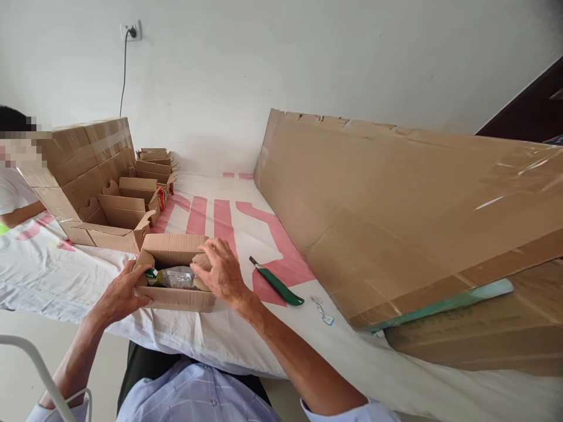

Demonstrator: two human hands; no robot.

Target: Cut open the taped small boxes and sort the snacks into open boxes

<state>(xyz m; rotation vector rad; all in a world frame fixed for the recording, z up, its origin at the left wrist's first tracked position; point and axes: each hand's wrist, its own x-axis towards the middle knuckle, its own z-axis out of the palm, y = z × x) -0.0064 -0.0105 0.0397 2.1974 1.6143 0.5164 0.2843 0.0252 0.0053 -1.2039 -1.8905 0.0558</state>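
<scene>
A small open cardboard box (176, 298) sits near the table's front edge, with a silvery packet (178, 277) inside it. My left hand (121, 293) grips the box's left end and its side flap. On the right end, my right hand (222, 272) presses the side flap inward with its fingers. A green utility knife (278, 285) lies on the cloth just right of my right hand, untouched.
Several open small boxes (127, 208) and a large taped carton (83, 158) stand at the back left, beside another person (13, 176). A big flat cardboard sheet (396, 217) slopes across the right. The table carries a white cloth with pink letters (220, 217).
</scene>
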